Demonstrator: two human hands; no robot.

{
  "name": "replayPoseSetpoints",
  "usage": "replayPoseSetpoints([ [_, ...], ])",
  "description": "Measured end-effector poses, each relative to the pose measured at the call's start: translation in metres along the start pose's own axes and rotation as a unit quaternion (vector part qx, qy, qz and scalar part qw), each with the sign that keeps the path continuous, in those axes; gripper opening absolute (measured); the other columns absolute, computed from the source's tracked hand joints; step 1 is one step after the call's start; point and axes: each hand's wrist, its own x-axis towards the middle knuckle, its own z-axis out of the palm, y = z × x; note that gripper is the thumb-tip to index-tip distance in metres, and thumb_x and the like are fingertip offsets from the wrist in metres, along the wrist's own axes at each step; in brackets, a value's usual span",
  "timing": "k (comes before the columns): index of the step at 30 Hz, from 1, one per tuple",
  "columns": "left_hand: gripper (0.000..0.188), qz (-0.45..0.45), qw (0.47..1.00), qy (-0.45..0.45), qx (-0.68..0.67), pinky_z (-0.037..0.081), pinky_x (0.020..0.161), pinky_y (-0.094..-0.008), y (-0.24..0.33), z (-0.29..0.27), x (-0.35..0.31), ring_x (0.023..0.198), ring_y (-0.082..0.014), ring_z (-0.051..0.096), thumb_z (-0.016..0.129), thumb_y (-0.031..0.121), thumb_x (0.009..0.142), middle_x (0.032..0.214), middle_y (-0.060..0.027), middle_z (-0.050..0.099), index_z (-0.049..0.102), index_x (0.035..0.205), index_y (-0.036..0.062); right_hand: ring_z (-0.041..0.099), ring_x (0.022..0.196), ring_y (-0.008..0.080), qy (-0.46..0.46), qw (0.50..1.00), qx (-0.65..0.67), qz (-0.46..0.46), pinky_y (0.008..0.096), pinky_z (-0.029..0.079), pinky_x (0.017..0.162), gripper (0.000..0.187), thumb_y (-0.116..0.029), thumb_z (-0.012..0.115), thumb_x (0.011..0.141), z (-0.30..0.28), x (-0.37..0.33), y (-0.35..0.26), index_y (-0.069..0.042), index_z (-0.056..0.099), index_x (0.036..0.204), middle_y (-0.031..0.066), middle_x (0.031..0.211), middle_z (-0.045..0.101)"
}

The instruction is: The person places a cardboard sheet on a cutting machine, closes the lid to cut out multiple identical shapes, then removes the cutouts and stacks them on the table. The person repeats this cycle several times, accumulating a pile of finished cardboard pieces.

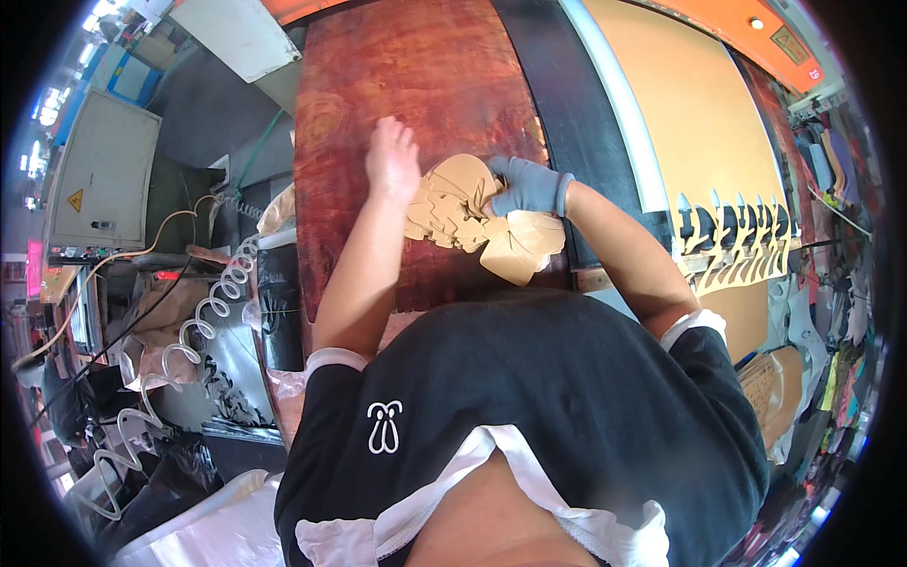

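My right hand point(531, 186), in a grey glove, is closed at the edge of a bunch of tan cut-out pieces point(449, 203). The bunch has rounded, petal-like ends and notched edges, and spreads over the reddish-brown board point(416, 76). Some fingertips of that hand are hidden behind the pieces. One wide, rounded tan piece point(518, 253) hangs toward my body below the glove. My bare left hand point(392, 159) is just left of the bunch, its fingers stretched out and holding nothing.
Right of the board lies a dark strip, then a large tan sheet point(685, 94) with a cut-out, toothed near edge point(732, 236). A coiled white air hose point(203, 317) hangs at left, near a grey cabinet point(104, 170). An orange machine part point(770, 38) spans the far right.
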Motion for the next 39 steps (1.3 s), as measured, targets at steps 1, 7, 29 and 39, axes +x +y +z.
replayPoseSetpoints([
  [1, 0.061, 0.049, 0.999, -0.007, 0.002, 0.006, 0.114, -0.0464, 0.009, -0.006, -0.001, 0.14, -0.032, 0.017, 0.043, 0.038, 0.097, 0.15, -0.0176, 0.02, 0.024, 0.142, 0.0015, 0.064, 0.096, 0.0252, 0.003, 1.0, -0.021, -0.004, 0.0338, 0.048, 0.083, 0.059, -0.024, 0.074, 0.069, -0.001, 0.0, -0.001, 0.001, 0.055, 0.118, 0.0171, 0.103, 0.066],
  [7, 0.042, 0.056, 0.959, -0.274, -0.051, 0.036, 0.102, -0.0471, 0.017, -0.029, -0.05, 0.113, -0.0341, 0.054, 0.038, 0.038, 0.099, 0.119, -0.0176, 0.058, 0.058, 0.107, 0.0027, 0.062, 0.097, 0.0204, -0.021, 0.995, 0.097, 0.015, 0.0318, 0.047, 0.086, 0.053, -0.016, 0.073, 0.07, 0.001, -0.004, -0.008, 0.0, 0.057, 0.117, 0.013, 0.105, 0.066],
  [29, 0.095, -0.11, 0.821, -0.41, -0.381, 0.008, 0.115, -0.0495, 0.069, -0.02, -0.11, 0.142, -0.0371, 0.001, 0.047, 0.066, 0.083, 0.153, -0.0222, 0.001, 0.014, 0.147, 0.0041, 0.057, 0.099, 0.0162, -0.041, 0.991, 0.126, -0.004, 0.033, 0.047, 0.086, 0.057, -0.017, 0.076, 0.074, 0.002, 0.002, 0.005, -0.001, 0.05, 0.122, 0.008, 0.106, 0.062],
  [39, 0.104, -0.116, 0.781, -0.51, -0.341, 0.012, 0.114, -0.0461, 0.073, -0.007, -0.124, 0.142, -0.0371, 0.004, 0.031, 0.079, 0.08, 0.153, -0.0236, 0.003, 0.006, 0.148, 0.0047, 0.059, 0.097, 0.0193, -0.027, 0.991, 0.133, 0.015, 0.033, 0.047, 0.087, 0.059, -0.018, 0.075, 0.072, 0.002, -0.006, -0.009, 0.005, 0.05, 0.121, 0.0131, 0.106, 0.063],
])
